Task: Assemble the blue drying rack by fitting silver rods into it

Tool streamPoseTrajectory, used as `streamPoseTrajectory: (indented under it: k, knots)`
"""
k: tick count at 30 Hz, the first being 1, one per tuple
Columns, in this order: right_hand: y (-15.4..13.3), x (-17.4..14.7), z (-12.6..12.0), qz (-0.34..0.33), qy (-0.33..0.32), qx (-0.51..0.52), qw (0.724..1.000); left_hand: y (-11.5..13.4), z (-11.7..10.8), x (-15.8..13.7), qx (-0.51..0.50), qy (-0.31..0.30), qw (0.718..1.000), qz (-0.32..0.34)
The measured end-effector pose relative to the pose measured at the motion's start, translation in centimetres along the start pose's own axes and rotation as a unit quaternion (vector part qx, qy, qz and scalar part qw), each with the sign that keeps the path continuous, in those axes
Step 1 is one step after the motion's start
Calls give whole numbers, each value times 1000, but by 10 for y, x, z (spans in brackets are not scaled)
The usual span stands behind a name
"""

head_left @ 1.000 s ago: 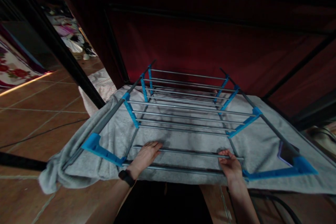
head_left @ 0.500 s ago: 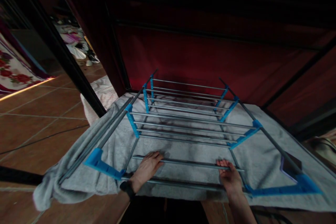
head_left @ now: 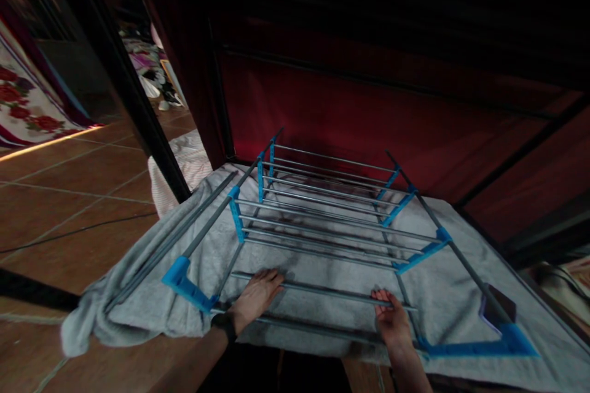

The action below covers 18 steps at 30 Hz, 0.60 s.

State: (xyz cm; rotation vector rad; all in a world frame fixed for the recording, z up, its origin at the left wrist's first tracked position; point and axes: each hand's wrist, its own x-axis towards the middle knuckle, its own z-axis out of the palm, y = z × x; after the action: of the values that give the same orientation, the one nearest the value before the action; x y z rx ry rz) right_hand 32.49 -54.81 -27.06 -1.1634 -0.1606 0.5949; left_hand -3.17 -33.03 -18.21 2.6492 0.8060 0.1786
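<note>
A loose grey metal rod (head_left: 328, 291) lies crosswise between my hands, close to the near end of a frame of metal rods with blue plastic connectors (head_left: 479, 349). My left hand (head_left: 258, 296) rests over the rod from above, near its left end, fingers curled round it. Palm up, my right hand (head_left: 391, 318) holds the same rod near its right end, fingers beneath and thumb side over it. Several crossbars (head_left: 322, 217) join the frame's two sides farther back. Another near rod (head_left: 322, 328) runs below the held one, partly hidden by my left wrist.
The frame lies on a grey blanket (head_left: 442, 295). Loose rods (head_left: 170, 244) lie along its left side. A dark phone-like object (head_left: 500, 306) sits beneath the right rail. Black posts (head_left: 133, 86) and a red panel (head_left: 332, 113) stand around. A cable (head_left: 78, 230) crosses the tiled floor.
The view has shifted slightly, so the frame's right side appears lower and farther left. Both hands keep their hold on the rod, with little movement relative to the frame.
</note>
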Motion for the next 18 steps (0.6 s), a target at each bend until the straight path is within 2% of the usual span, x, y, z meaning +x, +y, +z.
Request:
streamPoseTrajectory:
  k: [3,5,18]
  knots:
    - [1,3,2,98,82,67,990,1,0,0,6,-4,1000,-2]
    - [0,4,3,127,100,93,983,0,2,1,12,-11,1000,-4]
    - [-11,1,8,158,108,126,973,-1,6,-2,32,-14,999,3]
